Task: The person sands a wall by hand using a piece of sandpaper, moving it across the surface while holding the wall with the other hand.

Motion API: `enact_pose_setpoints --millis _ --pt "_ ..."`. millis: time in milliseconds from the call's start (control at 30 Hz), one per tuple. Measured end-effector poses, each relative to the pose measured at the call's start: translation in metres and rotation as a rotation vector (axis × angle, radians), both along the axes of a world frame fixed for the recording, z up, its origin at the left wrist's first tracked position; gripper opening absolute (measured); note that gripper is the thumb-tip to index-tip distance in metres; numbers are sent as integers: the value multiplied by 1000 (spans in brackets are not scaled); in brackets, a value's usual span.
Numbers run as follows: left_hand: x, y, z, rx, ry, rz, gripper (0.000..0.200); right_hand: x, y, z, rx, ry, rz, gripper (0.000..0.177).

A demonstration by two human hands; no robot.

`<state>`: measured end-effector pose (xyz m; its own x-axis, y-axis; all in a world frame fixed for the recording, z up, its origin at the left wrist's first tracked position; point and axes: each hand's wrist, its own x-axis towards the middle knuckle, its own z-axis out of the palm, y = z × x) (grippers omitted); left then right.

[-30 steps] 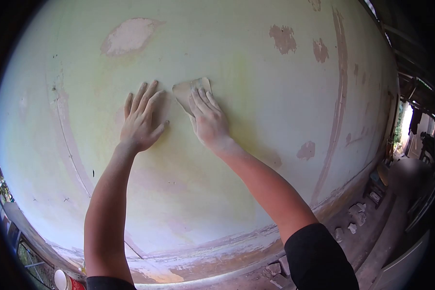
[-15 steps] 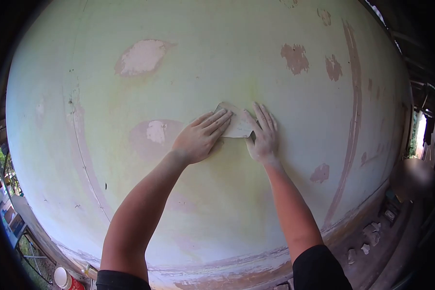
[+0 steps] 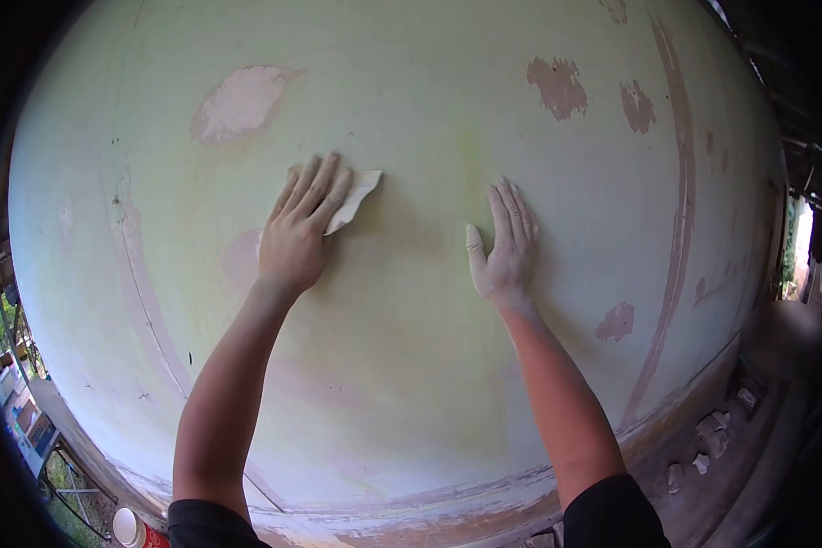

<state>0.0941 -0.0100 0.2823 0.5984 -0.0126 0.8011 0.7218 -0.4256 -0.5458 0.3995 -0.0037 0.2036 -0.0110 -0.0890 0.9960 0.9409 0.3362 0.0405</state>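
Note:
My left hand (image 3: 301, 215) presses a pale, dusty sheet of sandpaper (image 3: 360, 198) against the wall (image 3: 411, 347). Its fingers lie over the sheet, and one curled corner sticks out to their right; the rest is hidden beneath the hand. To the right, my right hand (image 3: 507, 247) rests on the same wall with its thumb held apart and nothing in it. Whitish dust coats the fingers of both hands. Pale green paint covers the wall, with a bare pinkish-white patch (image 3: 244, 102) above my left hand.
Brown patches (image 3: 557, 89) and a long vertical brown strip (image 3: 680, 219) mark the wall's right side. A thin crack (image 3: 146, 306) runs down the left. Broken chunks (image 3: 714, 434) lie on the ground at lower right, and a red-and-white bucket (image 3: 135, 530) stands at lower left.
My left hand has slid left and slightly up with the sandpaper. My right hand no longer touches the sheet and lies a little further right on the wall.

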Motion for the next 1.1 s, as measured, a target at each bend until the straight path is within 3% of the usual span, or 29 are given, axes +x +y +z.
enact_pose_setpoints --millis 100,200,267,367,467,633,700,767,967,1100 --pt "7 14 -37 59 -394 -71 67 0 1 -1 4 13 0 64" --pt "49 9 -44 -16 -337 -88 67 0 2 1 15 4 5 64" --pt "61 12 -23 -71 -107 -206 68 0 2 1 12 1 8 64" --pt "54 15 28 22 11 -139 69 -1 3 0 -3 6 -9 64" --pt "45 18 30 55 -68 -151 68 0 4 0 18 -2 14 63" --pt "12 8 -96 -97 -201 -115 67 -2 3 -1 7 14 25 62" --pt "11 4 -102 -91 -195 -92 67 -3 2 -3 -7 18 11 63" --pt "17 7 -88 -82 -194 -69 67 -2 3 -1 -18 17 -1 63" --pt "76 21 39 58 -277 -163 65 -1 2 -1 -26 2 -20 64" --pt "70 10 9 39 -326 -155 66 -1 2 -1 -32 7 -27 63"
